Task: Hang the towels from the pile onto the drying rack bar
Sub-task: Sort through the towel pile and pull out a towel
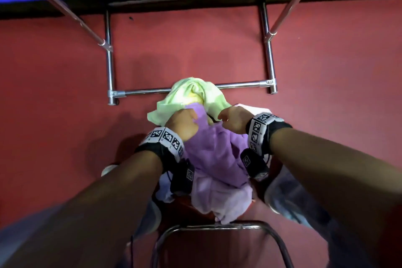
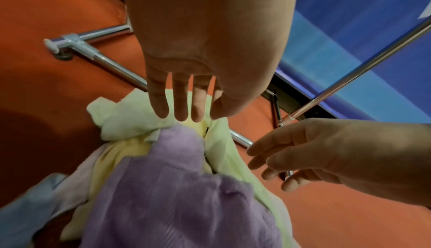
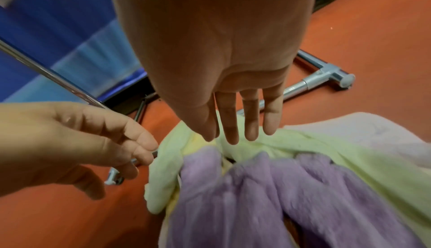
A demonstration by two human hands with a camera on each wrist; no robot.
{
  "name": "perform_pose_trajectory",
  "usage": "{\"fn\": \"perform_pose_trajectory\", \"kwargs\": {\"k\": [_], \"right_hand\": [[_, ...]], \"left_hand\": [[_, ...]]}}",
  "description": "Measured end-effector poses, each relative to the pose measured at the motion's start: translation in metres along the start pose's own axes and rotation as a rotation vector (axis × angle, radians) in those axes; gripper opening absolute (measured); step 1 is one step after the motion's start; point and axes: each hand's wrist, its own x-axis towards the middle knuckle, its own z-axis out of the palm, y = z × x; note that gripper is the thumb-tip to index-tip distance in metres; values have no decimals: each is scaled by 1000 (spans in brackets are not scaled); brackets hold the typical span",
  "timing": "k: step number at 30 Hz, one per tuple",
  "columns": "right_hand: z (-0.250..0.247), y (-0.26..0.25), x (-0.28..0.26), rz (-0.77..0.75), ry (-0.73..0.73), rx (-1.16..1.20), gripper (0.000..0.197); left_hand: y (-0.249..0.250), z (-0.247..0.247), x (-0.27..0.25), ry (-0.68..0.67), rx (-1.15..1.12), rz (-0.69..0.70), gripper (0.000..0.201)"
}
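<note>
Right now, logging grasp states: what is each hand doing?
Left hand: open, fingers straight above the towel pile, holding nothing.
Right hand: open, holding nothing.

Two hands reach over the pile: one left hand (image 1: 181, 124) and one right hand (image 1: 233, 122). Each wrist wears one marker band, two in all. Towels that can be told apart number at least four: one purple (image 1: 217, 150), one pale green (image 1: 191, 91), one yellow (image 2: 121, 148), one pale pink (image 1: 219, 200). One drying rack (image 1: 239, 85) stands on the floor.
</note>
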Motion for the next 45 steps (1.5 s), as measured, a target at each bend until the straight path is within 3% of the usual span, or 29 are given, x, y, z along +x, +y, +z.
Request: {"fn": "perform_pose_trajectory", "kwargs": {"k": [7,10,13,16,18,21,25,28,35,45], "right_hand": [[42,10,20,25,-96,-6,28],[47,9,20,1,-68,53,22],[42,3,17,-33,17,135,18],[24,-10,10,-91,48,279,21],[9,-20,0,-128,37,333,20],[-15,-34,-20,-184,47,335,23],[-45,-46,-55,-229,147,368,24],[-65,-54,-82,-254,222,327,28],[-117,-82,-177,-406,382,300,34],[-159,-115,-295,-531,728,238,28]], "left_hand": [[-8,24,-1,-72,-32,-61,31],[-10,27,-2,-74,-71,-73,50],[-9,25,-6,-90,-93,-89,50],[-8,22,-9,-87,-139,-36,77],[-5,19,-10,-82,-124,33,63],[17,-3,-28,-72,-44,115,2],[32,-29,-58,12,-98,121,30],[41,-46,-83,36,-150,143,31],[85,-103,-164,200,-196,362,36],[115,-156,-257,460,-180,446,25]]}}
